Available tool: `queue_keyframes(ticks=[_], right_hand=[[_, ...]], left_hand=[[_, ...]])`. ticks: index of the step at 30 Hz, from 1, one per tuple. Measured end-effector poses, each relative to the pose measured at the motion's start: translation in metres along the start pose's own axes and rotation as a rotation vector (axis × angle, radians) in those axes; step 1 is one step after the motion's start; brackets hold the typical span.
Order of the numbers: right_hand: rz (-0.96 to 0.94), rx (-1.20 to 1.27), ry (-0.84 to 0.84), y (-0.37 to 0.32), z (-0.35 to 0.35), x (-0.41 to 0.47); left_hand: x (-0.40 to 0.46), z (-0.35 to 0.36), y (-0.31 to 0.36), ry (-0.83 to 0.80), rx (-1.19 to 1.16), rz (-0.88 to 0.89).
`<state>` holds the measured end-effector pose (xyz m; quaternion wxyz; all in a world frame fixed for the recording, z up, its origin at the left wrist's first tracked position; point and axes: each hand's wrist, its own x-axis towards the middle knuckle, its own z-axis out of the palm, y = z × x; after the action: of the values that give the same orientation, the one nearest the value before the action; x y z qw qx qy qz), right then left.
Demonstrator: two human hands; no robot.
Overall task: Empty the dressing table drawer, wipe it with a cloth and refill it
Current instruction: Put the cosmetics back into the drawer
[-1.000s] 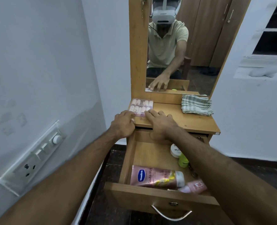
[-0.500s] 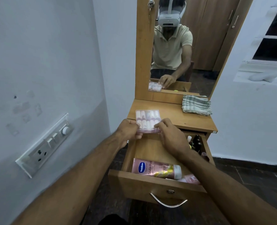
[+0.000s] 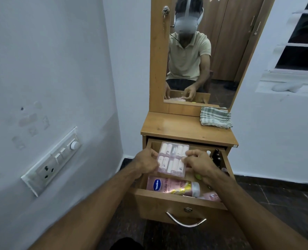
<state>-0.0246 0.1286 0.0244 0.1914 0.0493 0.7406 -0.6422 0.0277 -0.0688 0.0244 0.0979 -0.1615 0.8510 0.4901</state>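
The wooden drawer [image 3: 167, 202] of the dressing table stands pulled out. Over its middle I hold a clear plastic box of small pink and white bottles [image 3: 173, 158]; my left hand [image 3: 147, 164] grips its left edge and my right hand [image 3: 199, 164] its right edge. Below the box a pink Vaseline lotion bottle [image 3: 169, 186] lies on its side along the drawer front. A second pink item [image 3: 211, 196] shows at the front right corner. Dark bottles [image 3: 217, 156] stand at the drawer's right side. A folded green-striped cloth [image 3: 215, 117] rests on the back right of the table top [image 3: 171, 126].
A mirror [image 3: 200, 51] rises behind the table top and reflects a seated person. The white wall at left carries a switch and socket panel [image 3: 54, 161]. A white wall with a window ledge [image 3: 286, 85] stands close on the right. The floor is dark tile.
Both hands took the bottle box off the table top's left side and carried it forward and down over the open drawer. The view has pulled back.
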Motion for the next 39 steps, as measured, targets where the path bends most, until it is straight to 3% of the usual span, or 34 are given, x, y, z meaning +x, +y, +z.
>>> queue_keyframes(ticks=[4, 12, 17, 24, 29, 39], right_hand=[[0.027, -0.055, 0.082, 0.005, 0.004, 0.016], [0.064, -0.242, 0.097, 0.012, 0.034, 0.044], [0.101, -0.159, 0.052, 0.017, 0.043, 0.052], [0.160, -0.169, 0.054, 0.028, 0.043, 0.058], [0.044, -0.504, 0.093, 0.028, 0.044, 0.051], [0.044, -0.541, -0.029, 0.025, 0.042, 0.041]], left_hand=[[0.002, 0.010, 0.011, 0.061, 0.191, 0.048], [0.016, 0.003, 0.017, -0.034, 0.337, 0.164], [0.024, -0.001, 0.008, 0.159, 0.770, 0.284], [0.035, 0.003, -0.007, 0.028, 1.145, 0.342], [0.037, 0.003, -0.002, -0.039, 1.243, 0.340], [0.038, 0.004, -0.006, 0.016, 1.293, 0.319]])
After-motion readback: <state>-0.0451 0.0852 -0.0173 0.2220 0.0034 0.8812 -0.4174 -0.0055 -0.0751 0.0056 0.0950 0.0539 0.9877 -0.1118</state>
